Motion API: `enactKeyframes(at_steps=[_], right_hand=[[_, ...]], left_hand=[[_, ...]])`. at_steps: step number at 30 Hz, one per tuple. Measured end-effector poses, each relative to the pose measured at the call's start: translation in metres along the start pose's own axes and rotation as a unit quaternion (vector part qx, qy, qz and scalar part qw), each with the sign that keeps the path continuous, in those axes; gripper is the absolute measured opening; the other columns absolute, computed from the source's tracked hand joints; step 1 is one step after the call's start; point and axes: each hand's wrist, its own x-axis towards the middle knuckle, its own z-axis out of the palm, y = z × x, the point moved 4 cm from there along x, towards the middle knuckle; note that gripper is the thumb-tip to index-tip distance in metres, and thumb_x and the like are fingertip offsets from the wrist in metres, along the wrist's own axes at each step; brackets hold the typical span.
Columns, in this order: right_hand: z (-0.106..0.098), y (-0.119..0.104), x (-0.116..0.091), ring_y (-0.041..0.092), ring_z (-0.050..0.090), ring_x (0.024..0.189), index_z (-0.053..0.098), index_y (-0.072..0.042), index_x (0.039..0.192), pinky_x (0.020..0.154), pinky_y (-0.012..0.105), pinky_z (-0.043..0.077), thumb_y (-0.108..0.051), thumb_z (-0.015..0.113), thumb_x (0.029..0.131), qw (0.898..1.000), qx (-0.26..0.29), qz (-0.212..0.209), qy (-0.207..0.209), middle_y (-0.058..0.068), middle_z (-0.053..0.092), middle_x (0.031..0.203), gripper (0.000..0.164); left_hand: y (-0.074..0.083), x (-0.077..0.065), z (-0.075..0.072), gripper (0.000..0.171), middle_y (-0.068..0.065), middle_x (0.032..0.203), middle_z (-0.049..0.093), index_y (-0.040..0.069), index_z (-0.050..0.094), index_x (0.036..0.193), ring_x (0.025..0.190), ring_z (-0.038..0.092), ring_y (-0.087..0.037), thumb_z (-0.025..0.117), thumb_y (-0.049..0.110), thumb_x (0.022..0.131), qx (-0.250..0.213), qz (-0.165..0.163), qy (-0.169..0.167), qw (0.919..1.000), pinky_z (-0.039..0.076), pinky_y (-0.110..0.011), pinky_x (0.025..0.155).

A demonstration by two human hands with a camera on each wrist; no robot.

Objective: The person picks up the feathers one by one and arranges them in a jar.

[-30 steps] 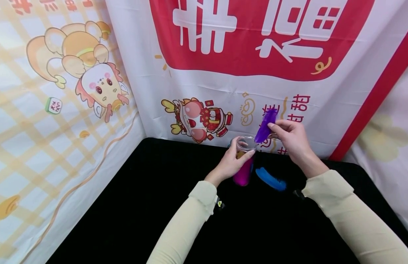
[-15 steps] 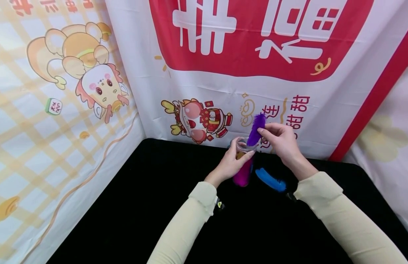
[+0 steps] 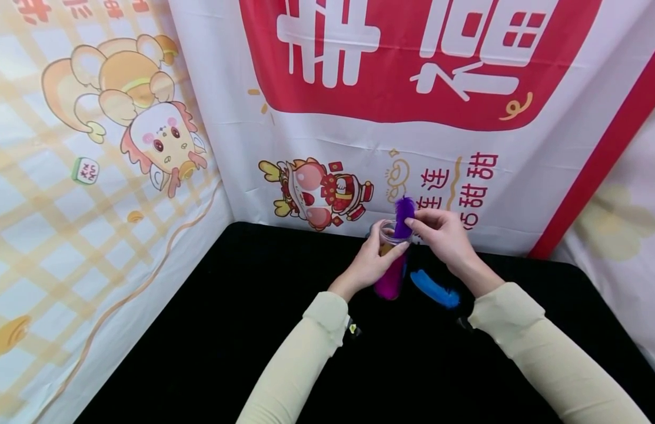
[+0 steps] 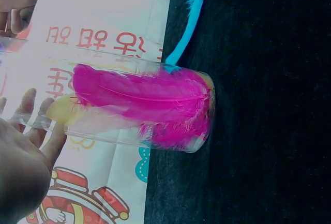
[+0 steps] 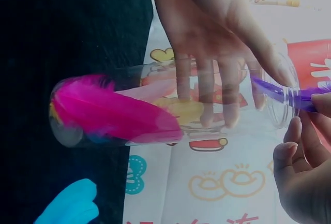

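A clear, tall jar (image 3: 389,285) is held near its top by my left hand (image 3: 368,264), the fingers curved round the wall. Through the wall a magenta feather (image 4: 139,97) and a yellow one (image 4: 63,108) show inside, with a pale pink one (image 5: 152,89). My right hand (image 3: 445,237) pinches a purple feather (image 3: 404,213) between thumb and fingers. In the right wrist view the feather's lower end is inside the jar's mouth, while its upper part stands above the rim. A blue feather (image 3: 434,288) lies on the table to the right of the jar.
Black cloth covers the table (image 3: 242,330). Behind it hangs a white and red printed cloth (image 3: 327,135), close to the jar. A yellow-checked cloth (image 3: 110,235) hangs along the left side.
My right hand has moved left and down with the purple feather, bringing its lower end from beside the rim into the jar's mouth. The left hand and jar have stayed put.
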Motion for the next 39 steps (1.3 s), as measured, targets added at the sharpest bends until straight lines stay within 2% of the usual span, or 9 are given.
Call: enactKeyframes(at_steps=[6,10,16,20,24,29,33,39], right_hand=[[0.001,0.001,-0.003,0.012,0.061,0.088,0.071,0.002,0.119,0.073,0.027,0.053,-0.029,0.072,0.098,1.000,-0.005,0.010,-0.024,0.001,0.074,0.103,0.037],[0.000,0.001,-0.004,0.014,0.062,0.087,0.070,0.003,0.121,0.071,0.026,0.053,-0.028,0.072,0.098,1.000,0.001,0.011,-0.024,-0.002,0.074,0.101,0.039],[-0.004,0.002,-0.005,0.020,0.059,0.078,0.069,0.003,0.119,0.064,0.025,0.052,-0.027,0.072,0.098,1.000,0.007,-0.001,-0.025,-0.002,0.072,0.097,0.037],[-0.008,0.002,-0.006,0.022,0.061,0.082,0.070,0.000,0.118,0.064,0.025,0.054,-0.026,0.072,0.099,1.000,0.006,-0.002,-0.027,-0.002,0.073,0.099,0.032],[-0.013,0.003,-0.007,0.019,0.063,0.084,0.071,-0.001,0.118,0.065,0.026,0.055,-0.027,0.071,0.099,1.000,0.001,0.000,-0.022,0.002,0.074,0.103,0.032],[-0.020,0.007,-0.008,0.018,0.062,0.084,0.070,0.001,0.120,0.065,0.026,0.056,-0.027,0.070,0.100,1.000,-0.023,0.003,-0.018,0.007,0.073,0.109,0.034],[-0.025,0.017,-0.010,0.018,0.062,0.082,0.070,0.000,0.120,0.065,0.026,0.057,-0.026,0.069,0.100,0.999,-0.047,0.012,-0.017,0.015,0.071,0.112,0.033],[-0.033,0.038,-0.014,0.009,0.062,0.082,0.068,0.004,0.122,0.067,0.025,0.057,-0.020,0.067,0.101,0.996,-0.081,0.024,-0.021,0.024,0.068,0.118,0.032]], left_hand=[[0.001,0.000,0.000,0.071,-0.012,0.144,0.053,0.017,0.025,0.156,0.131,0.053,-0.017,0.063,0.043,0.101,-0.001,0.014,0.006,0.9999,0.040,-0.045,0.114],[0.000,0.001,0.000,0.071,-0.016,0.145,0.051,0.014,0.025,0.156,0.131,0.052,-0.018,0.062,0.041,0.102,-0.013,0.018,-0.001,0.9997,0.038,-0.049,0.115],[-0.002,0.001,0.000,0.076,-0.014,0.145,0.050,0.011,0.022,0.157,0.132,0.050,-0.018,0.061,0.045,0.102,-0.016,0.014,-0.010,0.9997,0.038,-0.051,0.115],[-0.002,0.001,-0.001,0.075,-0.012,0.145,0.050,0.014,0.023,0.157,0.131,0.050,-0.017,0.061,0.046,0.102,-0.014,0.008,-0.011,0.9998,0.039,-0.049,0.114],[0.000,0.001,-0.002,0.072,-0.007,0.143,0.051,0.017,0.024,0.156,0.131,0.050,-0.017,0.061,0.046,0.102,-0.010,0.003,-0.009,0.9999,0.038,-0.049,0.115],[0.002,0.002,-0.004,0.071,-0.001,0.139,0.053,0.015,0.025,0.156,0.128,0.052,-0.016,0.061,0.043,0.102,-0.007,0.008,-0.002,0.9999,0.039,-0.048,0.114],[0.002,0.002,-0.004,0.071,0.002,0.138,0.053,0.015,0.024,0.156,0.127,0.054,-0.015,0.062,0.042,0.102,-0.008,0.007,-0.001,0.9999,0.042,-0.046,0.111],[0.001,0.001,-0.001,0.073,0.002,0.138,0.052,0.013,0.023,0.157,0.126,0.055,-0.018,0.062,0.042,0.102,-0.026,0.008,-0.008,0.9996,0.041,-0.053,0.111]])
